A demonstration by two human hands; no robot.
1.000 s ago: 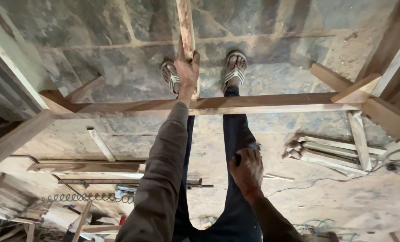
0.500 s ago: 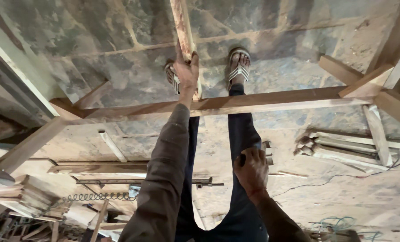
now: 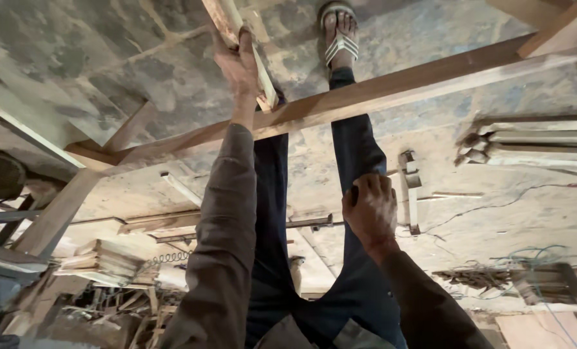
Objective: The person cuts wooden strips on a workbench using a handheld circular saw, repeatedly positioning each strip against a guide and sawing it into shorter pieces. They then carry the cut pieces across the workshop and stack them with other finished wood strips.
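My left hand reaches down and is shut around a narrow wooden strip that stands upright against a long wooden beam. The beam runs across in front of my legs and joins angled pieces of a wooden frame. My right hand rests on my right thigh with the fingers curled in; nothing clearly shows inside it. One foot in a striped sandal stands on the dusty concrete floor beyond the beam. The other foot is hidden behind my left hand and the strip.
A bundle of planks lies on the floor at the right. A stack of boards and a coiled spring-like cable sit at lower left. A metal clamp-like piece and thin blue wire lie on the sawdust-covered floor.
The view has drawn closer and tilted, so beam and strip now slant. My left hand keeps its grip on the strip; my right hand stays on the thigh.
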